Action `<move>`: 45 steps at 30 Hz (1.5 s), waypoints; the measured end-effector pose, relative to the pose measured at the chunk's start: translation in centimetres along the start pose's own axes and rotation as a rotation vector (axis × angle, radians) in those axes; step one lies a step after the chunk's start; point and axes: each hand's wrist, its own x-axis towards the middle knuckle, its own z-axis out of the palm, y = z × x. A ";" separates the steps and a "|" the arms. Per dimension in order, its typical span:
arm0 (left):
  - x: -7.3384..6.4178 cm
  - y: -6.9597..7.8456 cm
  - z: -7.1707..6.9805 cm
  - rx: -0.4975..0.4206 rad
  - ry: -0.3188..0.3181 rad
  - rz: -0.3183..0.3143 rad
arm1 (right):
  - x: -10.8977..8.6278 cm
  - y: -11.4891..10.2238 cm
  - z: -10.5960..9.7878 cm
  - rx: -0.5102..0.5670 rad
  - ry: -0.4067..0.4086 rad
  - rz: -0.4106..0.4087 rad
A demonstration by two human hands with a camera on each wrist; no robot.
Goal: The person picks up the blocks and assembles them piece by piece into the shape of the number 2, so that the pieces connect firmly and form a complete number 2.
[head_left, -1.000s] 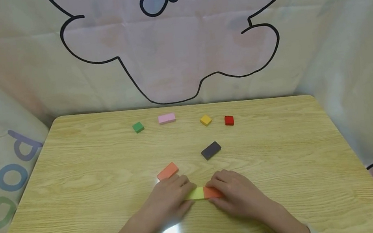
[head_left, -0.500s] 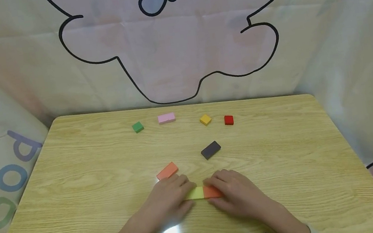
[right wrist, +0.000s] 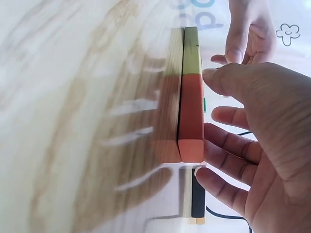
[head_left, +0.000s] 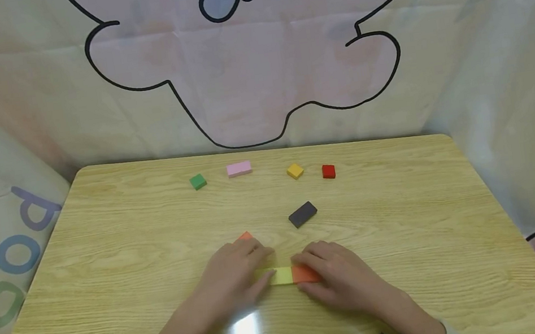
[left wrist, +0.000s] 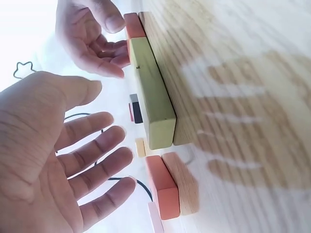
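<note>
A yellow-green block and an orange block lie end to end on the table, with both hands over them. My left hand is just above the yellow-green block's left part, thumb and fingers spread; the left wrist view shows a gap between hand and block. My right hand is over the orange block, thumb toward the near edge and fingers toward the far edge. In the right wrist view the thumb overlaps the block's upper edge, and the near side is uncovered. A second orange block is partly hidden behind the left hand.
A black block lies beyond the hands. Farther back on the wooden table are a green block, a pink block, a yellow block and a red block. A printed curtain hangs behind.
My left hand has loosened from the yellow-green block and shifted slightly up and left, now covering more of the second orange block. The right hand has barely moved.
</note>
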 end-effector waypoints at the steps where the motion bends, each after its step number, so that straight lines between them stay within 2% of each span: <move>1: 0.0 0.0 -0.1 0.000 0.010 -0.004 | 0.0 0.0 0.0 0.002 0.005 -0.001; 7: 0.5 -0.7 -0.4 -0.015 0.082 -0.041 | 0.3 0.0 -0.4 0.021 0.062 -0.014; 10: 0.9 -1.2 -0.6 -0.046 0.103 -0.081 | 0.4 0.0 -0.7 0.035 0.086 -0.017; 16: 1.4 -1.8 -0.9 -0.065 0.148 -0.135 | 0.8 -0.1 -1.3 0.055 0.070 0.000; 21: 1.6 -2.0 -1.0 -0.096 0.114 -0.202 | 1.3 0.1 -1.5 0.049 0.053 -0.010; 27: 1.8 -2.1 -1.0 -0.117 0.070 -0.272 | 1.9 0.5 -1.8 0.039 0.071 -0.029; 36: 1.9 -2.0 -1.2 -0.118 0.062 -0.315 | 2.7 0.6 -2.1 0.082 0.097 -0.029; 45: 2.0 -2.3 -0.5 -0.126 0.023 -0.323 | 2.5 -0.3 -1.1 0.134 0.027 -0.056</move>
